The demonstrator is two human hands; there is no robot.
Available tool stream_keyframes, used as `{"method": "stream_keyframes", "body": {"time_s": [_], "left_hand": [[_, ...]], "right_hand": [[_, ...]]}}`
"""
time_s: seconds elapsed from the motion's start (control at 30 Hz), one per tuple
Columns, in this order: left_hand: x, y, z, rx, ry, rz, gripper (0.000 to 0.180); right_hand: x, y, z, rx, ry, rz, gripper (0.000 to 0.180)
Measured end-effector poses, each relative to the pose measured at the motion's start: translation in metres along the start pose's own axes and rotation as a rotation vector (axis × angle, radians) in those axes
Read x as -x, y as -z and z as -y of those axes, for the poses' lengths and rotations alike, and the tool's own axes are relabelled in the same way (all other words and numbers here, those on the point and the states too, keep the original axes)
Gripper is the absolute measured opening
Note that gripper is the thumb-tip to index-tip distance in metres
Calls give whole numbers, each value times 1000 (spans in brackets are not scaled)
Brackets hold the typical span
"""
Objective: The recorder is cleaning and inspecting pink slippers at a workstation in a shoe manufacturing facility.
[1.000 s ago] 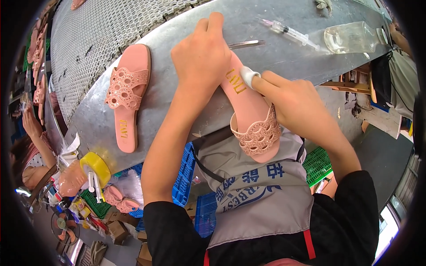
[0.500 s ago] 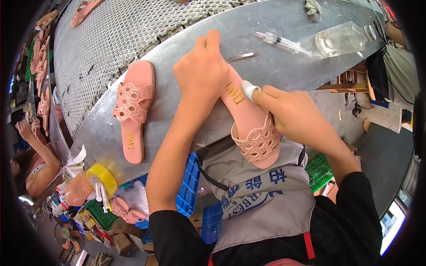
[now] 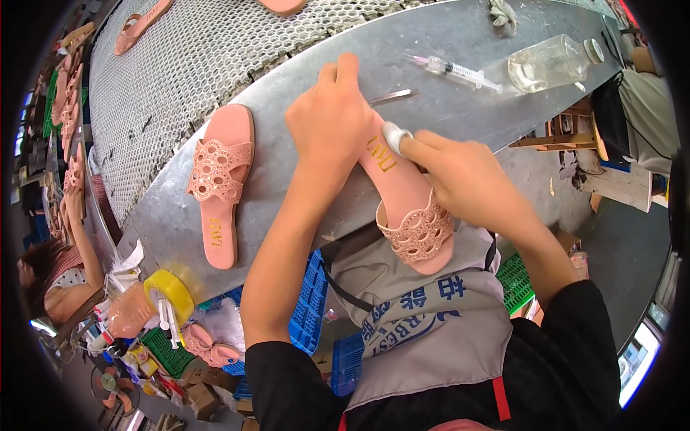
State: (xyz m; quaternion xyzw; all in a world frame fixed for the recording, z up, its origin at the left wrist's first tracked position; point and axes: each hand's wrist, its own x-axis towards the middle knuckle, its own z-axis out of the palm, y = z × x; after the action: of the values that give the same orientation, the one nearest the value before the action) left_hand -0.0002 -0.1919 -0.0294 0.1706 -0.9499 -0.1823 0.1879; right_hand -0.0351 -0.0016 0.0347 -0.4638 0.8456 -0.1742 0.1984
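Note:
My left hand [image 3: 330,118] is closed around the heel end of a pink slide sandal [image 3: 407,188]. The sandal's glittery cut-out strap faces up, and its toe points toward my lap. A white cloth-like wrap [image 3: 395,137] covers a fingertip of my right hand [image 3: 467,176] and presses on the insole beside the gold lettering. That hand's other fingers are curled by the sandal's edge. The matching sandal [image 3: 219,179] lies on the metal table to the left, sole down. Just beyond my left hand lies a thin metal tool [image 3: 392,96].
A syringe [image 3: 456,73] and a clear glass bottle [image 3: 550,66] lie at the far right of the table [image 3: 287,115]. A mesh conveyor belt [image 3: 172,93] carrying sandals runs beyond its edge. Yellow tape [image 3: 169,293] is at lower left. Another person [image 3: 68,276] works at far left.
The wrapped finger of my right hand has slid a little up the insole toward the heel. Sandals on the belt have shifted, and another shows at the top. The other person's arm has moved.

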Motion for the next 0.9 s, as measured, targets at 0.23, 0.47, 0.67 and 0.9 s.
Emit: {"method": "stream_keyframes", "body": {"time_s": [0.23,0.47,0.67,0.9], "left_hand": [[0,2,3,-16,23,16,15],[-1,3,-4,-29,25,34,15],[0,-2,1,-37,44,33,15],[-3,-3,0,-74,57,27,14]], "right_hand": [[10,5,-1,-10,-11,100,47],[-11,4,-3,-11,40,6,46],[4,3,-4,-10,-2,82,46],[7,5,-6,96,38,70,45]]}}
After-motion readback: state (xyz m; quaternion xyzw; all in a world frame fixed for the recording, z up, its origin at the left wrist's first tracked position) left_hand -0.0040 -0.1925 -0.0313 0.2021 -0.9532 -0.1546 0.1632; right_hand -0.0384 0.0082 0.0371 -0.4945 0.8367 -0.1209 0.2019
